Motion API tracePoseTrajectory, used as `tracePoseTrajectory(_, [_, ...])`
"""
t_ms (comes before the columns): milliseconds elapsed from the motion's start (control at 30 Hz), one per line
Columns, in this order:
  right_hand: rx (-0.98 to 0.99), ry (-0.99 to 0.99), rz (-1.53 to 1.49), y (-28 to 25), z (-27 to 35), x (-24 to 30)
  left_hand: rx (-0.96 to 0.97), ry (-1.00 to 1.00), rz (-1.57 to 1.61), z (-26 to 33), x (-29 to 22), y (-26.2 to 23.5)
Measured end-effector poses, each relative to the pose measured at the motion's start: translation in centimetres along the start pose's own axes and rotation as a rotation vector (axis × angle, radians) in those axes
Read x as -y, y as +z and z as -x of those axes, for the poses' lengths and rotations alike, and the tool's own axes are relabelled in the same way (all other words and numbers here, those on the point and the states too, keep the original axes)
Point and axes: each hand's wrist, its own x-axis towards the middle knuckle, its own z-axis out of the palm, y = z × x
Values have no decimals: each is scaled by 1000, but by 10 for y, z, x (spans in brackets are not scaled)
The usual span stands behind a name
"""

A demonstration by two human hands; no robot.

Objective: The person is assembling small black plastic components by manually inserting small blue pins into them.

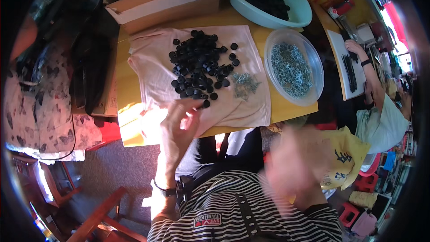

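At the near edge of a heap of small round black caps (197, 65), my left hand (178, 118) reaches over a pale pink cloth (154, 62). Its fingertips are at a single black cap (206, 104), with thumb and forefinger apart; whether they touch it is hard to tell. My right hand (295, 159) is smeared by motion in front of my striped shirt, to the right of my lap, and its fingers cannot be made out. A small pile of silvery screws (245, 85) lies on the cloth beside the caps. More screws fill a clear round tub (319, 74) to the right.
A pale green basin (251, 15) with black caps and a cardboard box (165, 6) stand at the table's far side. On the right, another person's hand (354, 48) is over a white board (337, 58) with dark strips. A wooden stool (101, 213) stands lower left.
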Motion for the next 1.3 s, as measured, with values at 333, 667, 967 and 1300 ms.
tracePoseTrajectory(333, [-308, 56, 889, -25, -101, -113, 113, 109, 34, -6, 7, 28])
tracePoseTrajectory(667, [-153, 111, 913, -28, -115, -122, 150, 230, -249, -14, 0, 35])
tracePoseTrajectory(967, [-224, 229, 652, -29, -116, -118, 117, 235, -216, -9, 10, 37])
tracePoseTrajectory(1300, [-255, 94, 885, -22, -114, -112, 66, 273, -219, -7, 10, 39])
